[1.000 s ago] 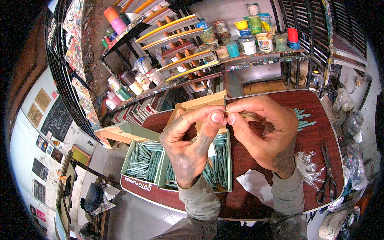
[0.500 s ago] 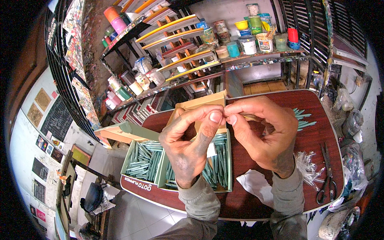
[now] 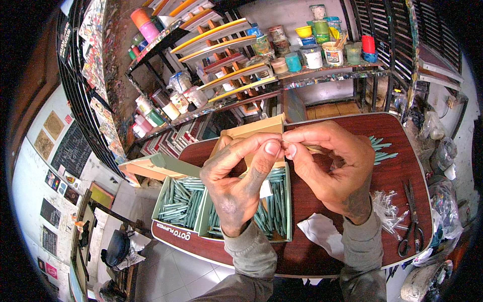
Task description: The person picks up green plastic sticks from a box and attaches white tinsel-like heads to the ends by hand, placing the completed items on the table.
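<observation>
My left hand (image 3: 235, 177) and my right hand (image 3: 336, 168) meet fingertip to fingertip above the table. Each pinches with thumb and forefinger, and what lies between the tips is too small and covered to name. Just below my left hand stand two open light-green cardboard boxes, the left box (image 3: 158, 205) and the right box (image 3: 289, 214). Slim green pointed sticks (image 3: 182, 201) fill the left one; similar sticks (image 3: 274, 211) lie in the right one, partly hidden by my hand. Beyond my right hand more green sticks (image 3: 381, 149) lie loose on the table.
On the dark red table (image 3: 302, 261) are a crumpled white paper (image 3: 321, 234), a heap of clear plastic pieces (image 3: 388, 211) and black scissors (image 3: 412, 221) near the right edge. Behind, a shelf (image 3: 332, 75) carries several paint pots. Clear plastic bags (image 3: 445, 201) hang at the right.
Almost nothing differs. Both hands keep the same pinch in the same place, with only a very slight shift of the fingertips.
</observation>
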`<state>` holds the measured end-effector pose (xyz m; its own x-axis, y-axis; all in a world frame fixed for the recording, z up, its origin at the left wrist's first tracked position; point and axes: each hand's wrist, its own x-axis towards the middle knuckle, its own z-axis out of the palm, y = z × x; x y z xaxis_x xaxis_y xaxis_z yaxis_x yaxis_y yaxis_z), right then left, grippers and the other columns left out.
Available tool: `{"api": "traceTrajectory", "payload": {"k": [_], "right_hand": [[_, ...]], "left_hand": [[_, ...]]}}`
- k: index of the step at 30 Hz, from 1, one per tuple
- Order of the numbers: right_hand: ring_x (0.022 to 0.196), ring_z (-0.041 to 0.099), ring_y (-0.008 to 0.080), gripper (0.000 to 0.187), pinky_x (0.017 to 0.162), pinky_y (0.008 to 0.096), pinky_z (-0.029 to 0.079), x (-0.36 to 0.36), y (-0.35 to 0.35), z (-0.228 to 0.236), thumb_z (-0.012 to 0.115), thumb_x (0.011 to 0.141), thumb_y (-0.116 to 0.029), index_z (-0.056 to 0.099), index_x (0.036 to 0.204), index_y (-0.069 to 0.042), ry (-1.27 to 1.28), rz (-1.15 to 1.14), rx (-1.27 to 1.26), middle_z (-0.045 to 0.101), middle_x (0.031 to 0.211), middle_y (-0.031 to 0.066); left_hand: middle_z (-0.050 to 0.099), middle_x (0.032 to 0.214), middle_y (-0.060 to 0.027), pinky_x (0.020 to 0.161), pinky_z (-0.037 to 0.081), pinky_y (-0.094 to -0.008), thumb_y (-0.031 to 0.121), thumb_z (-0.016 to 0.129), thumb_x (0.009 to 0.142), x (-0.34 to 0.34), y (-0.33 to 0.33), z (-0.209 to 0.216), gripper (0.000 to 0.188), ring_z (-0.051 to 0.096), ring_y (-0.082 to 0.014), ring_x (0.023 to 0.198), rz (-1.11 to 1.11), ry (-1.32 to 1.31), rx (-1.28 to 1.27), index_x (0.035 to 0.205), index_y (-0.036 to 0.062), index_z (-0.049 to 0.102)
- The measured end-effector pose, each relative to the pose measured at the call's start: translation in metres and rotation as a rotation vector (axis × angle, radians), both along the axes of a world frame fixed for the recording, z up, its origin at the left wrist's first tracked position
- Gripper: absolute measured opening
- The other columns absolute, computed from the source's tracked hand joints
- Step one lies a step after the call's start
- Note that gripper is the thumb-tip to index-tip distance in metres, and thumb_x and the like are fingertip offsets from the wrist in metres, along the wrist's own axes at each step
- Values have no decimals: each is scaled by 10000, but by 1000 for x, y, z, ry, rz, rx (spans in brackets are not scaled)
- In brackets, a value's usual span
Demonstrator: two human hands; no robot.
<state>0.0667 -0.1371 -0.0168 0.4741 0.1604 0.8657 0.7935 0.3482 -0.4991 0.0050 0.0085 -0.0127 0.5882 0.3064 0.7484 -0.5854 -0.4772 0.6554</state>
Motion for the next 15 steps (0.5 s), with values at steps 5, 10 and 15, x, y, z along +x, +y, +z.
{"api": "traceTrajectory", "payload": {"k": [5, 10, 15], "right_hand": [[791, 670, 101, 129, 710, 231, 541, -2, 0, 0, 645, 871, 60, 665, 998, 41, 60, 29, 5, 715, 893, 94], [806, 677, 105, 124, 725, 234, 543, 1, -1, -1, 649, 870, 58, 659, 993, 45, 14, 11, -6, 719, 895, 102], [807, 692, 117, 125, 725, 240, 548, -1, -3, 0, 662, 862, 54, 661, 987, 45, 42, 16, -31, 723, 898, 110]], "left_hand": [[740, 851, -70, 751, 420, -270, 134, 763, 831, -1, 0, 1, 167, 575, -118, 762, -4, 0, 9, 959, 27, 762], [738, 841, -65, 740, 420, -269, 146, 760, 836, 0, 0, 2, 157, 572, -117, 754, 11, 5, 24, 940, 28, 766], [734, 830, -69, 718, 425, -261, 143, 763, 837, -1, 2, 2, 153, 570, -111, 747, 11, 12, 88, 933, 23, 766]]}}
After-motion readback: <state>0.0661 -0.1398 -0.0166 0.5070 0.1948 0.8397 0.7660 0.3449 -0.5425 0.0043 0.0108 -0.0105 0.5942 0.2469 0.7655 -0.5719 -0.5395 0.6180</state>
